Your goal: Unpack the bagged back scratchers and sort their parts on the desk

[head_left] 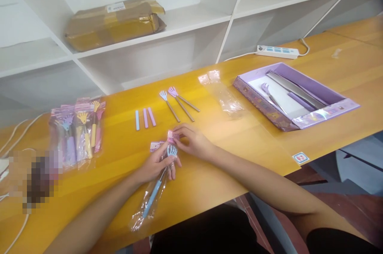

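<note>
My left hand (157, 165) grips a clear plastic sleeve (149, 202) holding a blue hand-shaped back scratcher (158, 184), near its claw end. My right hand (191, 140) pinches the pink header flap (171, 136) at the top of that sleeve. Both hands rest on the yellow wooden table (239, 142), just in front of me. Beyond them lie two bare scratchers (179, 104), blue-headed and pink-headed, and three loose handle grips (145, 118), one blue and two pink.
A pile of packaged scratchers (77, 132) lies at the left. Empty clear sleeves (223, 92) sit mid-table. A purple open box (293, 96) with a purple scratcher stands at the right, a power strip (278, 51) behind it. White shelves hold a taped brown parcel (113, 22).
</note>
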{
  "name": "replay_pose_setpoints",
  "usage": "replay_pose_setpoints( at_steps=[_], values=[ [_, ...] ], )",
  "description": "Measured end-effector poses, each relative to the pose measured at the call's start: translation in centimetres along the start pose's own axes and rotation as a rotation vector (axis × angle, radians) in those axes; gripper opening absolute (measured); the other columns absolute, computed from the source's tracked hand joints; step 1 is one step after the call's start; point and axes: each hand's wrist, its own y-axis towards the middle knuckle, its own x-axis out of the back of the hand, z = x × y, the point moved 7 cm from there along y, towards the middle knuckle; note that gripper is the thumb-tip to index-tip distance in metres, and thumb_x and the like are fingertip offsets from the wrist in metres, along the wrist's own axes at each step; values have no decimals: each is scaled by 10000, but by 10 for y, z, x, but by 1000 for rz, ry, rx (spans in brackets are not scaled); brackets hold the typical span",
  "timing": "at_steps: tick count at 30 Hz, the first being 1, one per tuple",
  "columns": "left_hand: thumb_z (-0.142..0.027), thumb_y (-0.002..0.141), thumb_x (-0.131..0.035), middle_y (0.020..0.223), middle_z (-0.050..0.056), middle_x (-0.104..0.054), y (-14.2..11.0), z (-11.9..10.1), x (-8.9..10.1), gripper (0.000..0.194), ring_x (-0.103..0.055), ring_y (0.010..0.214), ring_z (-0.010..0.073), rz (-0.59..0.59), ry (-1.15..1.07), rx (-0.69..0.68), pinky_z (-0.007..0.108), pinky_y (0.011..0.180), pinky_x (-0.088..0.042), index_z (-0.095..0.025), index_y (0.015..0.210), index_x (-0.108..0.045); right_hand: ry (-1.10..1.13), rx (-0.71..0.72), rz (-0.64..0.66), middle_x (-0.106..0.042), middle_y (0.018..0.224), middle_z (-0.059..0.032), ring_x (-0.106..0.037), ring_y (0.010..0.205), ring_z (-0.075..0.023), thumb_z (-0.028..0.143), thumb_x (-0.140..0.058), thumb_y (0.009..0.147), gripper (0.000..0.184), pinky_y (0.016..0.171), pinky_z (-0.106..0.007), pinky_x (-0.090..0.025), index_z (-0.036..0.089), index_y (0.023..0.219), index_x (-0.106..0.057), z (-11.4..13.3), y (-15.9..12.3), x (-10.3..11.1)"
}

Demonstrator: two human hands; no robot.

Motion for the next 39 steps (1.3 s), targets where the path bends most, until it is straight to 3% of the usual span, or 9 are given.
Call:
replay_pose_setpoints(
  at_steps=[7, 14, 17, 22, 25, 28, 32, 36, 39],
  values=[
    [-460, 1089, -620, 1043, 89, -761, -2, 3, -1, 684, -758, 645, 177, 22, 32, 27, 284, 576, -611, -266, 1641, -266, -157, -36, 12, -731, 1148, -116, -754, 1028, -206, 182, -655, 1011, 104, 886, -359, -676, 241, 940, -605, 3, -4, -6],
    [-435, 1097, -617, 1004, 77, -747, -1, 1, -4, 794, -746, 625, 164, 85, -37, -10, 232, 527, -562, -269, 1728, -165, -86, -67, -133, -713, 955, -37, -727, 847, -155, 104, -648, 947, 162, 680, -245, -654, 238, 968, -559, -2, 6, 24],
    [-422, 1104, -606, 966, 59, -733, -1, -1, -5, 790, -741, 615, 158, 91, -61, -1, 213, 506, -545, -271, 1733, -152, -182, -6, -24, -699, 886, -3, -686, 732, -129, 93, -613, 972, 158, 677, -237, -615, 238, 1016, -569, -7, 7, 26],
    [-427, 1110, -592, 925, 34, -709, -1, -2, -4, 767, -734, 599, 152, 66, -79, 8, 205, 492, -537, -273, 1727, -163, -369, 98, 129, -709, 1062, -85, -694, 876, -174, 134, -547, 1061, 160, 725, -273, -580, 231, 1049, -674, -5, 9, 26],
    [-420, 1111, -592, 936, 31, -707, -2, -1, -3, 799, -733, 601, 149, 67, -76, 8, 203, 488, -534, -290, 1742, -119, -196, 40, 132, -691, 1100, -103, -699, 952, -197, 149, -558, 1056, 178, 793, -317, -611, 224, 1091, -715, -2, 13, 30],
    [-426, 1113, -588, 934, 26, -702, -3, 0, -3, 820, -724, 595, 141, 66, -64, -1, 198, 486, -523, -306, 1752, -88, 45, -128, 164, -679, 1141, -105, -701, 1011, -210, 268, -663, 1034, 122, 793, -328, -635, 218, 1109, -745, -7, 15, 29],
    [-445, 1115, -579, 914, 15, -692, -4, 0, -4, 821, -705, 585, 129, 52, -27, -8, 191, 483, -503, -316, 1753, -80, 221, -326, 196, -672, 1158, -103, -694, 1073, -224, 436, -738, 999, 227, 813, -340, -629, 216, 1040, -772, -19, 14, 24],
    [-472, 1109, -580, 909, 5, -677, -6, 0, -6, 782, -686, 573, 117, 43, -1, 0, 186, 478, -483, -299, 1729, -137, 310, -357, 236, -680, 1090, -91, -681, 1038, -223, 524, -739, 987, 324, 906, -376, -579, 208, 922, -774, -27, 17, 25],
    [-482, 1107, -575, 894, -5, -662, -9, 3, -12, 678, -656, 557, 99, 68, 49, 14, 176, 470, -458, -264, 1668, -264, 305, -397, 36, -678, 1035, -70, -655, 1017, -220, 595, -727, 975, 390, 968, -389, -529, 218, 880, -747, -37, 21, 45]
  ],
)
